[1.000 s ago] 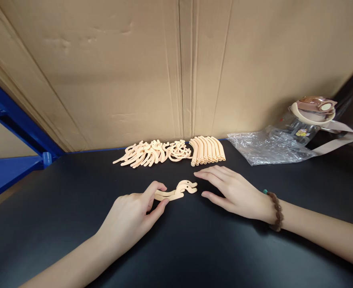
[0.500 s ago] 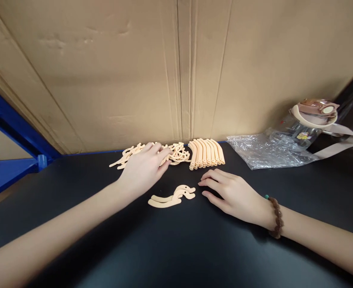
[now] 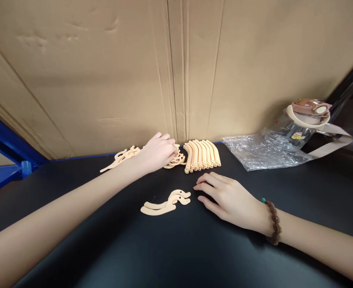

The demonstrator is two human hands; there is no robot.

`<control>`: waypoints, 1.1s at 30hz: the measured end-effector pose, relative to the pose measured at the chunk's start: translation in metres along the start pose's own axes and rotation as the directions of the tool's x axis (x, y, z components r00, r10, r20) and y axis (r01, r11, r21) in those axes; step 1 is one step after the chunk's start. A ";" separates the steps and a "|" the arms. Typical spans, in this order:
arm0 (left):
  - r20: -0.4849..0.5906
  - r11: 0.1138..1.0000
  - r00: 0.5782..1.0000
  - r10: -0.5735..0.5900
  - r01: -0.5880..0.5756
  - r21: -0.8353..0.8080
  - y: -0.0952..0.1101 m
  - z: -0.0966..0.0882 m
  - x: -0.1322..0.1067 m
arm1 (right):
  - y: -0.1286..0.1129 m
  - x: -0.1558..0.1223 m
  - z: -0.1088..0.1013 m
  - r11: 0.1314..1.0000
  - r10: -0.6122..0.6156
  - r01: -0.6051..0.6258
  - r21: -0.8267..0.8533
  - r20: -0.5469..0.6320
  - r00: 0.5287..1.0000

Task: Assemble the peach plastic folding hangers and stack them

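Note:
My left hand (image 3: pixel 161 151) is over a loose pile of pale, curvy flat pieces (image 3: pixel 176 160) at the back of the black table. Its fingers curl down into the pile, and their tips are hidden, so what they close on does not show. Two pale duck-head-shaped pieces (image 3: pixel 161 208), each with a small hole near the head end, lie overlapping in front of me. Just right of them my right hand (image 3: pixel 228 200) rests on the table, fingers apart and slightly bent, holding nothing.
A neat row of curved pale strips (image 3: pixel 203 155) stands beside the pile. Further right lies a clear plastic bag (image 3: pixel 263 154), with a strapped drinking bottle (image 3: pixel 306 120) behind it. Cardboard (image 3: pixel 119 80) walls the back; a blue metal frame (image 3: pixel 5 140) is at left.
My left hand has reached farther into the pile, its fingers now curled downward. My right hand stays beside the two duck-head-shaped pieces. The view has shifted slightly.

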State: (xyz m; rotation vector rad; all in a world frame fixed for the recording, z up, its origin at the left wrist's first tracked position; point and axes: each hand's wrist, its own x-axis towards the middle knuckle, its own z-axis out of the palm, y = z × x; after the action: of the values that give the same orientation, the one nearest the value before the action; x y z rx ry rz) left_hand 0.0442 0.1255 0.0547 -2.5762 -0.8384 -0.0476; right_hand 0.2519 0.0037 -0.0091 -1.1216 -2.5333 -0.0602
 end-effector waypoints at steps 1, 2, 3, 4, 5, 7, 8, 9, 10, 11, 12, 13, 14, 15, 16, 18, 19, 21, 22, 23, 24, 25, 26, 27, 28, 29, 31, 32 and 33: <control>0.002 1.000 1.000 -0.001 0.001 0.001 0.000 -0.001 0.001 | 0.000 0.000 0.000 1.000 -0.001 0.001 -0.002 -0.001 1.000; 0.005 1.000 1.000 -0.002 0.002 0.001 -0.001 -0.002 0.002 | 0.000 0.001 0.000 1.000 -0.001 0.001 -0.004 -0.001 1.000; 0.012 1.000 1.000 0.000 0.000 -0.002 -0.001 -0.004 0.003 | 0.000 0.001 0.000 1.000 -0.002 0.002 -0.004 -0.001 1.000; 0.021 1.000 1.000 0.005 -0.005 -0.007 -0.002 -0.005 0.003 | 0.001 0.001 0.000 1.000 -0.003 0.003 -0.004 -0.001 1.000; 0.032 1.000 0.999 0.014 -0.013 -0.014 -0.003 -0.007 0.003 | 0.001 0.001 0.000 1.000 -0.005 0.005 -0.004 0.000 1.000; 0.056 0.999 0.998 0.040 -0.038 -0.030 -0.005 -0.008 0.004 | 0.000 0.001 0.000 1.000 -0.009 0.009 -0.007 0.000 1.000; 0.066 0.998 0.996 0.054 -0.052 -0.033 -0.006 -0.007 0.004 | 0.000 0.001 0.000 1.000 -0.009 0.009 -0.010 0.001 1.000; 0.072 0.998 0.995 0.065 -0.063 -0.031 -0.007 -0.006 0.004 | 0.000 0.001 0.000 1.000 -0.009 0.009 -0.014 0.000 1.000; 0.073 0.997 0.995 0.074 -0.072 -0.025 -0.007 -0.004 0.005 | 0.000 0.001 0.000 1.000 -0.007 0.007 -0.016 0.000 1.000; 0.070 0.997 0.994 0.079 -0.078 -0.013 -0.008 -0.002 0.005 | 0.000 0.001 -0.001 1.000 -0.006 0.006 -0.018 -0.001 1.000; 0.064 0.996 0.994 0.083 -0.084 0.000 -0.008 0.000 0.005 | -0.001 0.001 -0.001 1.000 -0.006 0.006 -0.018 -0.001 1.000; 0.057 0.996 0.995 0.086 -0.087 0.016 -0.008 0.001 0.005 | -0.001 0.001 -0.001 1.000 -0.006 0.006 -0.018 -0.001 1.000; 0.049 0.995 0.995 0.089 -0.091 0.032 -0.007 0.002 0.004 | -0.001 0.001 -0.002 1.000 -0.007 0.007 -0.017 0.001 1.000; 0.041 0.994 0.995 0.091 -0.093 0.049 -0.007 0.001 0.004 | -0.001 0.001 -0.002 1.000 -0.007 0.007 -0.017 0.002 1.000; 0.031 0.993 0.995 0.093 -0.095 0.067 -0.007 -0.001 0.003 | -0.001 0.000 -0.003 1.000 -0.005 0.006 -0.017 0.005 1.000; 0.005 0.989 0.995 0.098 -0.098 0.107 -0.005 -0.007 0.002 | -0.001 0.000 -0.003 1.000 -0.004 0.004 -0.020 0.007 1.000; -0.010 0.987 0.995 0.100 -0.098 0.127 -0.004 -0.011 0.001 | 0.000 0.000 -0.003 1.000 -0.004 0.004 -0.022 0.007 1.000; -0.043 0.982 0.994 0.104 -0.095 0.162 0.001 -0.020 -0.002 | 0.000 0.000 -0.002 1.000 -0.006 0.006 -0.028 0.006 1.000; -0.060 0.980 0.993 0.105 -0.093 0.175 0.004 -0.025 -0.005 | 0.000 0.000 -0.002 0.999 -0.009 0.009 -0.030 0.006 1.000; -0.075 0.979 0.992 0.106 -0.091 0.184 0.008 -0.029 -0.008 | 0.000 0.000 -0.001 0.999 -0.009 0.010 -0.032 0.005 1.000; -0.093 0.977 0.989 0.112 -0.092 0.190 0.013 -0.033 -0.012 | 0.000 0.000 -0.001 0.999 -0.010 0.010 -0.034 0.004 1.000; -0.115 0.975 0.986 0.124 -0.100 0.196 0.020 -0.037 -0.017 | -0.001 0.000 -0.001 0.999 -0.010 0.010 -0.034 0.003 1.000; -0.141 0.973 0.980 0.140 -0.110 0.204 0.026 -0.041 -0.023 | -0.001 0.000 0.000 0.999 -0.010 0.010 -0.035 0.002 1.000; -0.173 0.968 0.971 0.167 -0.128 0.214 0.033 -0.045 -0.031 | -0.001 0.000 0.000 0.999 -0.011 0.011 -0.036 0.001 1.000; -0.199 0.963 0.961 0.194 -0.148 0.226 0.041 -0.048 -0.039 | -0.001 0.000 0.000 0.999 -0.013 0.013 -0.038 -0.002 1.000; -0.220 0.959 0.951 0.216 -0.164 0.233 0.048 -0.050 -0.047 | -0.001 0.000 0.000 0.999 -0.016 0.016 -0.042 -0.004 1.000; -0.233 0.957 0.941 0.245 -0.197 0.212 0.060 -0.054 -0.066 | 0.000 0.000 0.000 0.998 -0.024 0.024 -0.051 -0.010 1.000; -0.235 0.960 0.940 0.248 -0.206 0.188 0.065 -0.055 -0.075 | 0.000 0.000 0.000 0.998 -0.028 0.027 -0.054 -0.012 1.000; -0.251 0.963 0.935 0.251 -0.213 0.167 0.068 -0.056 -0.084 | 0.000 -0.001 -0.001 0.998 -0.032 0.031 -0.055 -0.013 0.999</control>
State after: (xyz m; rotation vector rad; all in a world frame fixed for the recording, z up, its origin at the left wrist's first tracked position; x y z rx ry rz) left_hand 0.0199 0.0065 0.0653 -2.4469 -0.4174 -0.2564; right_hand 0.2526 0.0032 -0.0088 -1.0980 -2.5512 -0.1464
